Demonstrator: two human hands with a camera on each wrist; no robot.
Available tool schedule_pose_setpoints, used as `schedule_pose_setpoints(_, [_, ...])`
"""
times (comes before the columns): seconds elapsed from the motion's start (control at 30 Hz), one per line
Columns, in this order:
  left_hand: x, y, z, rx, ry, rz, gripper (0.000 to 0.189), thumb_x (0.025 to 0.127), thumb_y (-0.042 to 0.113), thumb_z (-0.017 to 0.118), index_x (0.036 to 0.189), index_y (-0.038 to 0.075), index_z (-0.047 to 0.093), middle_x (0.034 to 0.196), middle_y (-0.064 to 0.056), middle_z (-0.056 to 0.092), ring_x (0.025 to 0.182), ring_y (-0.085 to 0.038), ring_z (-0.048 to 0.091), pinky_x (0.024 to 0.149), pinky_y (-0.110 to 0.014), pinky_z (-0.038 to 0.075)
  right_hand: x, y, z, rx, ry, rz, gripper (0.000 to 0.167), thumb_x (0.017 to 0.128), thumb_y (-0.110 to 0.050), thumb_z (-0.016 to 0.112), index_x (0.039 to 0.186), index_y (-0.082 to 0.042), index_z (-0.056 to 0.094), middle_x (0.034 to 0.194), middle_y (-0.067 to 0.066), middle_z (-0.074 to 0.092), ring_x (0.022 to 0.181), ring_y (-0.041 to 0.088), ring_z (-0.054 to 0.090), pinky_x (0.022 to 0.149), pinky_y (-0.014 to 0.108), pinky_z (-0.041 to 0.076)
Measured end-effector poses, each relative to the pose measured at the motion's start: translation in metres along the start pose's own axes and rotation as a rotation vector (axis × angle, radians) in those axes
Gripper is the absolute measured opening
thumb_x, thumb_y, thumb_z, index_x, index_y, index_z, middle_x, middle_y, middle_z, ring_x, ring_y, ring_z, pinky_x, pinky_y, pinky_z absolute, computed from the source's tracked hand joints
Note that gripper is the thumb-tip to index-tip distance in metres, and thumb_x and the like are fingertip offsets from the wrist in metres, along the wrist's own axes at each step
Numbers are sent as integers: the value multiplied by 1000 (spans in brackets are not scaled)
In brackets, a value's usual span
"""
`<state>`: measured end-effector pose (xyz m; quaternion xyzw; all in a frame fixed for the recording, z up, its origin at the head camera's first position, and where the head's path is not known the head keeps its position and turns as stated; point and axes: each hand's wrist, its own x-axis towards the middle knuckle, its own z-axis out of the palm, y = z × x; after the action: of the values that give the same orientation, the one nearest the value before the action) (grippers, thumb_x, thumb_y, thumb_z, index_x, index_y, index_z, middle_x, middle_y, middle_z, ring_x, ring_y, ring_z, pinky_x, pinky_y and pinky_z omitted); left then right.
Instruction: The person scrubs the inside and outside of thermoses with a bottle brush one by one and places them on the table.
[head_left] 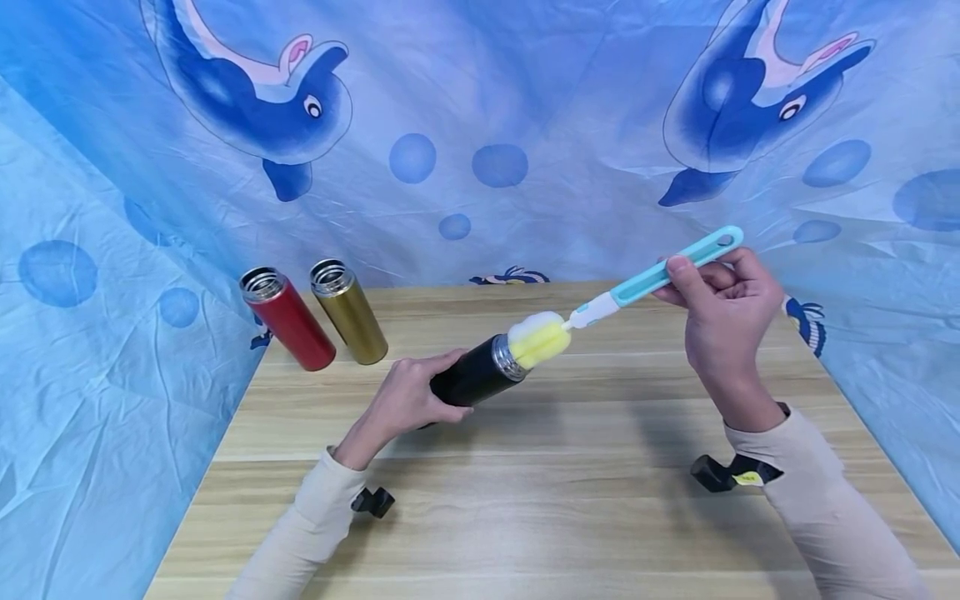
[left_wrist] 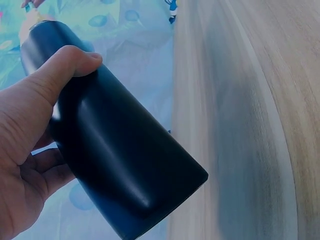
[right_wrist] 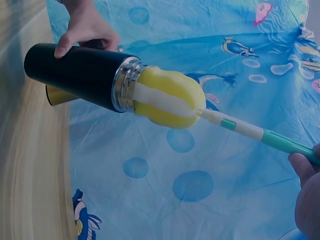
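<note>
Your left grip (head_left: 408, 393) clasps the black bottle (head_left: 474, 375), its mouth meeting the sponge brush (head_left: 596, 309) your right grip (head_left: 723, 321) pinches, long axes nearly in line.

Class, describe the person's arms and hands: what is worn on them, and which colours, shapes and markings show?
The person wears long, pale beige sleeves on both arms, reaching the wrists. The left hand and right hand wear no gloves. A small black block sits at the left cuff; another at the right cuff has a yellow label, too small to read.
</note>
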<state>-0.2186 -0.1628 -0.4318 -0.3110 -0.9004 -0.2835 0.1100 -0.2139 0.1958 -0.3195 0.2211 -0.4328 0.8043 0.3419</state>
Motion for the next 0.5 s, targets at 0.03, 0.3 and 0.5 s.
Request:
schedule_pose_setpoints(0.03, [0,0,0,-1,-1,-1,75,67,38,94,133,15,69,112,-9,76,84,-20,73,73,-39,62,0,1,1,-1,-1,-2,15,83,26,64,97,24,57,82,29,72,72,32,76,60,35,61])
schedule_pose_setpoints(0.3, [2,1,0,-12,13,10,74,66,35,95,132,13,69,109,-9,77,83,-20,73,71,-38,62,-7,9,4,-23,-33,-1,14,84,26,63,97,23,57,83,27,73,71,29,76,61,34,61])
schedule_pose_setpoints(0.5, [4,2,0,-3,6,9,74,66,37,95,132,14,69,109,-9,77,84,-20,73,73,-39,62,-13,12,5,-46,-75,-4,16,85,25,63,99,24,57,86,27,74,76,29,76,65,36,62])
